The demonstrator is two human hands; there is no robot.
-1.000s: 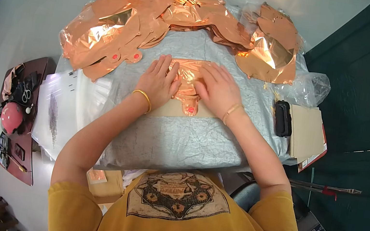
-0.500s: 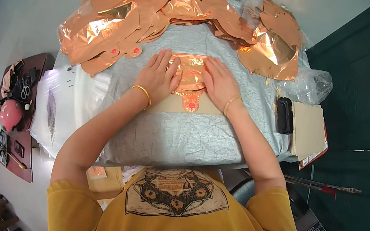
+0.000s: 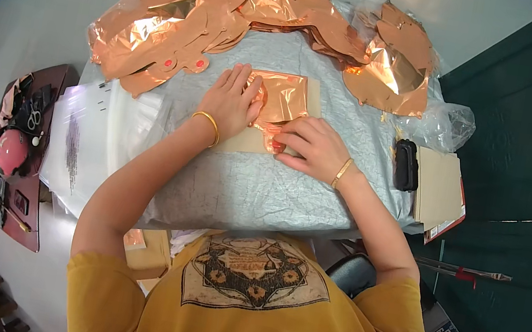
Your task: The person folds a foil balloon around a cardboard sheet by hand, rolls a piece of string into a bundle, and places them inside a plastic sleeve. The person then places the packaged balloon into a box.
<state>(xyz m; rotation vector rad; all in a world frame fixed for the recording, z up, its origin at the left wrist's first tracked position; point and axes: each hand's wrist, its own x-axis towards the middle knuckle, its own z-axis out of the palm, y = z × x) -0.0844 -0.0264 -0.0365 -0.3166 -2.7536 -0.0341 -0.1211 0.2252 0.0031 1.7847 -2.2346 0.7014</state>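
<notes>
A flat, folded copper-coloured foil balloon [image 3: 284, 99] lies on a beige card [image 3: 242, 142] in the middle of the covered table. My left hand [image 3: 229, 100] rests over its left side, palm down, with the fingers stretched out. At the near end of the balloon is a narrow tab with a red mark. My right hand [image 3: 308, 146] has its bent fingers and thumb closed on that tab, partly hiding it.
Large piles of flat copper foil balloons [image 3: 209, 23] cover the far side, with more at the far right [image 3: 395, 64]. Clear plastic bags [image 3: 101, 138] lie left. A black case [image 3: 407, 165] and beige cards [image 3: 437, 187] sit right. A side table [image 3: 31, 179] holds a pink round object [image 3: 11, 151].
My right hand has left the balloon's right side and come nearer to me, onto the tab. That side of the foil now lies uncovered. My left hand stays about where it was.
</notes>
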